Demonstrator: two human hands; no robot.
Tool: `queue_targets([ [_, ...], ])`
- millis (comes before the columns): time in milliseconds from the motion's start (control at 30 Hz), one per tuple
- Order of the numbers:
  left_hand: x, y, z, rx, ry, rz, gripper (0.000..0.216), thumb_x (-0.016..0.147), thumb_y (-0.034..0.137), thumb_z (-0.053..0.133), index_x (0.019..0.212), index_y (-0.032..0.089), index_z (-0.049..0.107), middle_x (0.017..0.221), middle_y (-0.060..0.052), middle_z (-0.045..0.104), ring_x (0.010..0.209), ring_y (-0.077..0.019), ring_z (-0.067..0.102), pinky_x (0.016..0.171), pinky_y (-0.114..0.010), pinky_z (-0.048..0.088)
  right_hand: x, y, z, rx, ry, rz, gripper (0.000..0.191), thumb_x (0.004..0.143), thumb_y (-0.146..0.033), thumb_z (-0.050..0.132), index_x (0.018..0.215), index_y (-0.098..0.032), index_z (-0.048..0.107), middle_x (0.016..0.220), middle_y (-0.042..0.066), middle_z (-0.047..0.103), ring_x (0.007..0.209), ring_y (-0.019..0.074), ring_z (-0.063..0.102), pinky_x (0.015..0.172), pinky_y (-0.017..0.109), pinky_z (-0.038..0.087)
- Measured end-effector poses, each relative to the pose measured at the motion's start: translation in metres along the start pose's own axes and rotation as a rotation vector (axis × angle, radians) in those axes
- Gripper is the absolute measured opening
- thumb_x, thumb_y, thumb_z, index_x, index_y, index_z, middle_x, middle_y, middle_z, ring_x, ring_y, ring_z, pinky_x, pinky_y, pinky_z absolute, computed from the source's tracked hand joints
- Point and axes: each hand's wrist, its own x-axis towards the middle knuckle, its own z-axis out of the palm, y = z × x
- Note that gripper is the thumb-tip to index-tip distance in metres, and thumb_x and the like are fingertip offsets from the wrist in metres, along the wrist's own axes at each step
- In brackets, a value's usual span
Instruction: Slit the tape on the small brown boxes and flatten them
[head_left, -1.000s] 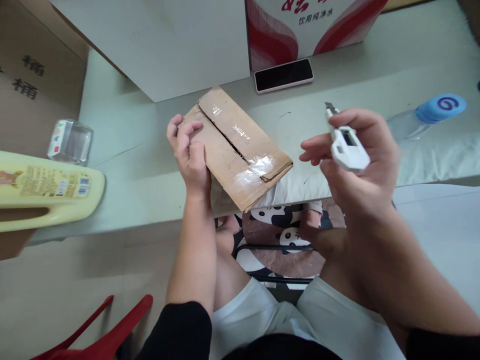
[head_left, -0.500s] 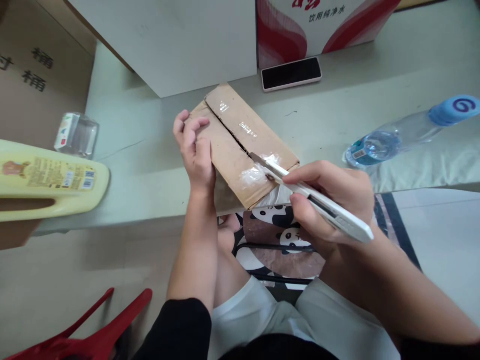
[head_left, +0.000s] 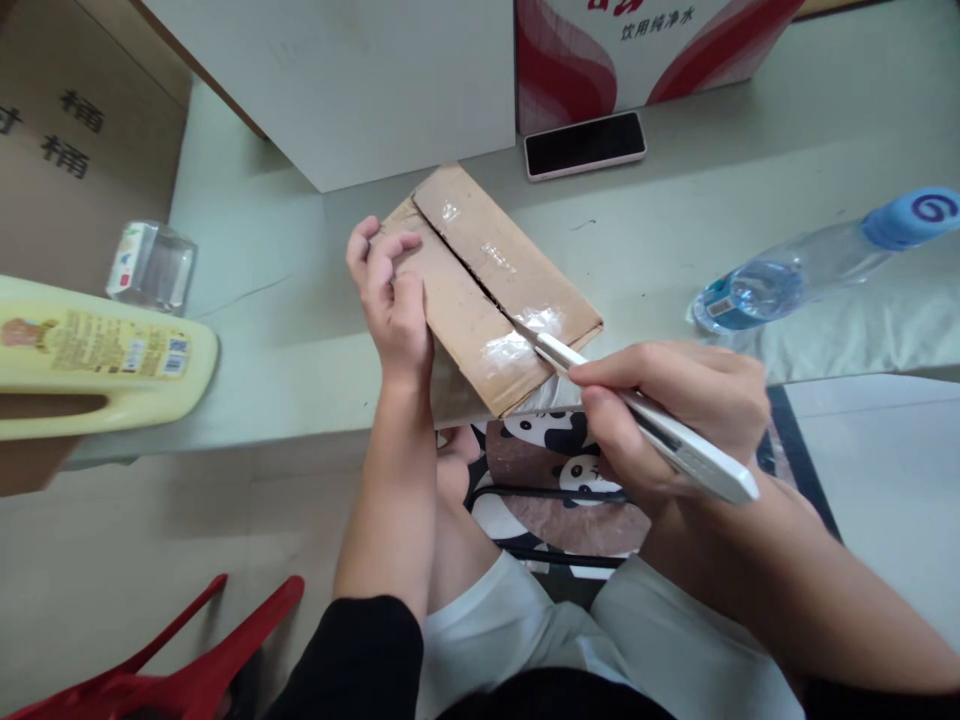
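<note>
A small brown cardboard box (head_left: 480, 270) lies aslant at the table's front edge, with a slit down the middle between its flaps and shiny clear tape at the near end. My left hand (head_left: 394, 300) grips the box's left side, fingers curled over its top. In my right hand (head_left: 675, 410) is a white utility knife (head_left: 694, 455), pinched between thumb and fingers. The knife's blade touches the seam at the taped near end, and its tip is hard to make out there.
Behind the box stand a white carton (head_left: 405, 90) and a red-and-white carton (head_left: 570, 70), with a phone (head_left: 585, 146) in front. A water bottle (head_left: 780, 285) is on the right. On the left are a yellow jug (head_left: 150, 350) and a clear container (head_left: 154, 268).
My right hand has drawn the knife slightly toward the near right along the seam. My left hand and the box have hardly moved.
</note>
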Motion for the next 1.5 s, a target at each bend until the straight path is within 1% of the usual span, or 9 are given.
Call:
queue_targets([
  [133, 0.0, 0.001, -0.001, 0.001, -0.014, -0.018, 0.028, 0.096, 0.051, 0.05, 0.105, 0.028, 0.064, 0.144, -0.005, 0.047, 0.149, -0.0312, 0.038, 0.128, -0.048, 0.033, 0.0, -0.002, -0.001, 0.018, -0.042, -0.008, 0.014, 0.082, -0.011, 0.057, 0.077, -0.024, 0.061, 0.053, -0.002, 0.058, 0.045, 0.0097, 0.051, 0.044, 0.026, 0.04],
  [267, 0.0, 0.002, 0.0, 0.0, -0.005, -0.005, 0.026, 0.096, 0.048, 0.05, 0.104, 0.028, 0.065, 0.144, -0.006, 0.048, 0.149, -0.031, 0.039, 0.128, -0.048, 0.033, 0.001, -0.002, -0.003, 0.004, -0.039, -0.01, 0.014, 0.083, -0.013, 0.056, 0.078, -0.024, 0.062, 0.053, -0.003, 0.059, 0.044, 0.0096, 0.051, 0.044, 0.025, 0.04],
  [367, 0.0, 0.004, 0.001, 0.005, -0.012, 0.021, 0.027, 0.096, 0.045, 0.049, 0.104, 0.027, 0.066, 0.142, -0.006, 0.049, 0.147, -0.031, 0.042, 0.126, -0.048, 0.036, 0.002, 0.0, -0.005, -0.012, -0.058, -0.051, 0.013, 0.082, -0.014, 0.057, 0.075, -0.023, 0.061, 0.051, -0.002, 0.058, 0.045, 0.0105, 0.05, 0.045, 0.026, 0.041],
  [500, 0.0, 0.005, 0.001, -0.002, -0.019, 0.02, 0.027, 0.096, 0.046, 0.049, 0.104, 0.027, 0.066, 0.142, -0.006, 0.049, 0.146, -0.0317, 0.042, 0.126, -0.048, 0.037, 0.005, 0.002, -0.006, 0.05, -0.092, -0.114, 0.013, 0.079, -0.011, 0.058, 0.071, -0.022, 0.059, 0.05, -0.004, 0.055, 0.042, 0.0081, 0.048, 0.042, 0.022, 0.039],
  [667, 0.0, 0.005, 0.003, -0.029, -0.026, 0.016, 0.028, 0.096, 0.049, 0.05, 0.104, 0.028, 0.065, 0.143, -0.007, 0.047, 0.149, -0.0325, 0.039, 0.127, -0.049, 0.034, 0.006, 0.0, -0.009, 0.024, -0.033, -0.083, 0.013, 0.079, -0.011, 0.058, 0.072, -0.022, 0.059, 0.051, -0.003, 0.057, 0.044, 0.0087, 0.05, 0.045, 0.023, 0.042],
  [900, 0.0, 0.005, 0.003, -0.004, -0.027, 0.011, 0.028, 0.096, 0.049, 0.049, 0.104, 0.027, 0.066, 0.138, -0.007, 0.05, 0.149, -0.0316, 0.039, 0.127, -0.047, 0.034, 0.005, 0.002, -0.002, 0.061, -0.064, -0.046, 0.017, 0.078, -0.01, 0.053, 0.065, -0.021, 0.055, 0.045, -0.003, 0.048, 0.038, 0.0077, 0.042, 0.039, 0.023, 0.036],
  [1067, -0.001, 0.01, 0.007, -0.005, 0.002, 0.025, 0.028, 0.095, 0.043, 0.046, 0.103, 0.027, 0.067, 0.136, -0.008, 0.052, 0.147, -0.0306, 0.041, 0.126, -0.047, 0.037, 0.006, -0.004, -0.011, 0.026, -0.019, -0.052, 0.013, 0.077, -0.014, 0.055, 0.066, -0.02, 0.059, 0.046, -0.003, 0.054, 0.041, 0.0082, 0.05, 0.042, 0.022, 0.039],
  [1267, -0.002, 0.011, 0.007, 0.014, 0.0, 0.005, 0.029, 0.094, 0.047, 0.048, 0.101, 0.026, 0.067, 0.139, -0.008, 0.05, 0.146, -0.0314, 0.042, 0.125, -0.047, 0.038, 0.003, -0.005, -0.003, 0.084, 0.032, 0.042, 0.016, 0.078, -0.012, 0.055, 0.064, -0.021, 0.054, 0.045, -0.005, 0.048, 0.037, 0.006, 0.041, 0.039, 0.022, 0.031],
  [1500, -0.001, 0.009, 0.006, 0.001, 0.001, 0.032, 0.03, 0.095, 0.048, 0.047, 0.102, 0.026, 0.067, 0.138, -0.007, 0.05, 0.144, -0.0317, 0.044, 0.126, -0.048, 0.036, 0.003, 0.0, 0.001, 0.087, -0.008, 0.085, 0.017, 0.078, -0.012, 0.054, 0.064, -0.02, 0.054, 0.045, -0.006, 0.047, 0.038, 0.0049, 0.041, 0.037, 0.02, 0.03],
])
